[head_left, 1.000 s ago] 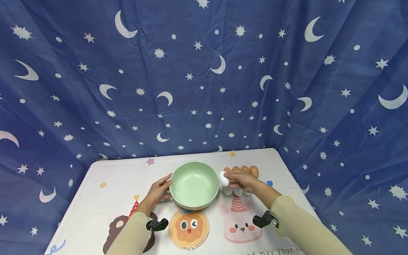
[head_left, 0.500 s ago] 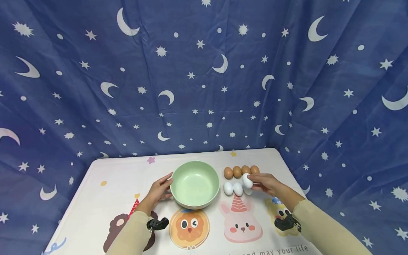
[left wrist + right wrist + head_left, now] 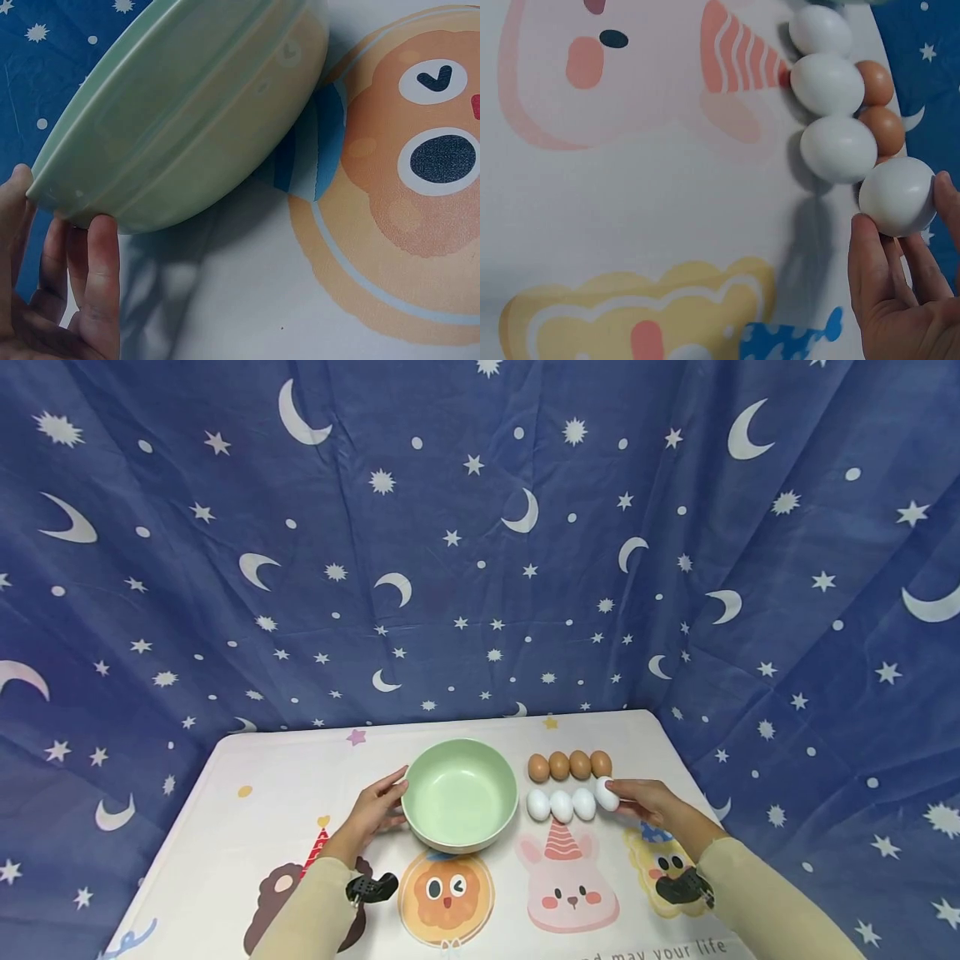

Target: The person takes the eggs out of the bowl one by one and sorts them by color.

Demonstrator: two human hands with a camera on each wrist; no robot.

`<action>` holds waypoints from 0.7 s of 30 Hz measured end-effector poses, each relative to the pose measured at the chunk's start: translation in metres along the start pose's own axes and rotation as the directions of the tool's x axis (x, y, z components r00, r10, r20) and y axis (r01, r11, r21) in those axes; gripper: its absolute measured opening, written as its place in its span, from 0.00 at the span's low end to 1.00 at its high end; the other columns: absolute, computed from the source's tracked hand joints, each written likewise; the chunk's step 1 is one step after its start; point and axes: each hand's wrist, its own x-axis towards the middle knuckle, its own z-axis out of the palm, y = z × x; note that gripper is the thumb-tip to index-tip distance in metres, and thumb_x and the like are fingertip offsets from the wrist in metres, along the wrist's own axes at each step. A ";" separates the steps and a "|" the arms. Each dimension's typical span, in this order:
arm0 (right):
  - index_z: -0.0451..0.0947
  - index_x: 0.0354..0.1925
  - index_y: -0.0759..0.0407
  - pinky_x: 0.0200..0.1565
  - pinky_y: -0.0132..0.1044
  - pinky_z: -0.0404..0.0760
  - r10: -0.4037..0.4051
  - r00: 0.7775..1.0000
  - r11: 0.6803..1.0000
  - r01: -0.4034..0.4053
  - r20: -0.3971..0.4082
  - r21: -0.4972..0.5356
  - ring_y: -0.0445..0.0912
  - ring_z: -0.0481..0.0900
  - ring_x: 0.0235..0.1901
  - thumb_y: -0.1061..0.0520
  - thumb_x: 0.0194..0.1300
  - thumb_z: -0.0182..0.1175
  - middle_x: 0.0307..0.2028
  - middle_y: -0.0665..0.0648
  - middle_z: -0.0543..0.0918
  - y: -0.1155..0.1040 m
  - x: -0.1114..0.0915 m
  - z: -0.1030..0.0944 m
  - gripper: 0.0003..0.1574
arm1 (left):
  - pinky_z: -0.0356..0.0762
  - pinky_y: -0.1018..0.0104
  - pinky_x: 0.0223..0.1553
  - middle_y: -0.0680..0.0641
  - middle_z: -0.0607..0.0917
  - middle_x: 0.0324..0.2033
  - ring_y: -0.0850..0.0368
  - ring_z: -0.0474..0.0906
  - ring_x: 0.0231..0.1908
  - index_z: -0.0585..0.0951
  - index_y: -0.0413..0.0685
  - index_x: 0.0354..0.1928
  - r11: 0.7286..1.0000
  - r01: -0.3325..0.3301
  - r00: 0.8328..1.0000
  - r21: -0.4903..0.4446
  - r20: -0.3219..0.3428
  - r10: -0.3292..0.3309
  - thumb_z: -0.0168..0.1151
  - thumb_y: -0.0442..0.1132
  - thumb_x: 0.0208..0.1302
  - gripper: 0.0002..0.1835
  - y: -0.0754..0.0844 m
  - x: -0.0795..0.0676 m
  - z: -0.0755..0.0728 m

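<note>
My right hand point(image 3: 651, 800) pinches a white egg point(image 3: 607, 794) between thumb and fingertips. This egg sits at the right end of a row, beside three white eggs point(image 3: 561, 806) on the table. Whether it touches the tabletop I cannot tell. In the right wrist view, the held egg point(image 3: 897, 196) is clasped by its near side. A green bowl point(image 3: 460, 795) stands to the left of the eggs. Against its left side rest the spread fingertips of my left hand point(image 3: 372, 810). From the left wrist, those fingers point(image 3: 103, 255) touch the bowl's outer wall near the rim.
Several brown eggs point(image 3: 558, 766) form a row behind the white ones. A pale cloth with cartoon prints covers the table point(image 3: 300, 768). Behind and to the right hangs a blue curtain point(image 3: 450, 568) with moons and stars.
My right hand has carried the white egg rightward from beside the bowl, over the rows, and lowered it at the white row's right end. The left hand stays at the bowl.
</note>
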 end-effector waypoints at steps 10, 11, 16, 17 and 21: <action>0.74 0.57 0.78 0.41 0.35 0.89 -0.004 0.997 1.000 0.003 -0.076 -0.008 0.43 0.86 0.31 0.59 0.66 0.65 0.31 0.52 0.86 0.016 0.010 -0.008 0.28 | 0.89 0.58 0.43 0.40 0.76 0.57 0.57 0.80 0.44 0.69 0.55 0.71 1.000 -0.001 1.000 -0.002 -0.005 0.001 0.59 0.48 0.71 0.28 -0.001 0.001 0.001; 0.74 0.57 0.78 0.40 0.35 0.89 0.002 0.996 1.000 -0.003 -0.088 -0.010 0.43 0.86 0.31 0.59 0.65 0.66 0.30 0.52 0.86 0.017 0.011 -0.009 0.29 | 0.89 0.58 0.43 0.41 0.76 0.57 0.57 0.80 0.44 0.69 0.55 0.71 1.000 0.000 1.000 -0.004 -0.006 0.000 0.59 0.47 0.71 0.28 -0.001 0.001 0.001; 0.73 0.58 0.78 0.40 0.34 0.89 0.012 0.993 0.999 -0.018 -0.119 -0.051 0.43 0.86 0.30 0.57 0.63 0.68 0.29 0.51 0.86 0.023 0.016 -0.010 0.32 | 0.89 0.58 0.44 0.41 0.76 0.56 0.57 0.80 0.44 0.69 0.55 0.71 1.000 0.004 1.000 -0.006 -0.005 -0.004 0.59 0.47 0.71 0.28 -0.001 0.002 0.000; 0.73 0.58 0.78 0.39 0.34 0.89 0.009 0.993 0.998 -0.017 -0.121 -0.060 0.42 0.86 0.30 0.57 0.63 0.68 0.29 0.51 0.86 0.024 0.016 -0.010 0.33 | 0.89 0.58 0.44 0.41 0.76 0.56 0.57 0.80 0.44 0.69 0.55 0.71 1.000 0.006 1.000 -0.008 -0.005 -0.006 0.59 0.47 0.71 0.28 -0.001 0.002 0.000; 0.73 0.56 0.77 0.38 0.34 0.90 0.010 0.993 0.997 -0.019 -0.121 -0.078 0.42 0.86 0.30 0.56 0.63 0.68 0.29 0.52 0.86 0.026 0.017 -0.009 0.32 | 0.89 0.57 0.44 0.41 0.75 0.57 0.57 0.80 0.44 0.69 0.55 0.71 1.000 0.006 1.000 -0.009 -0.006 -0.007 0.59 0.47 0.71 0.28 -0.002 0.002 0.000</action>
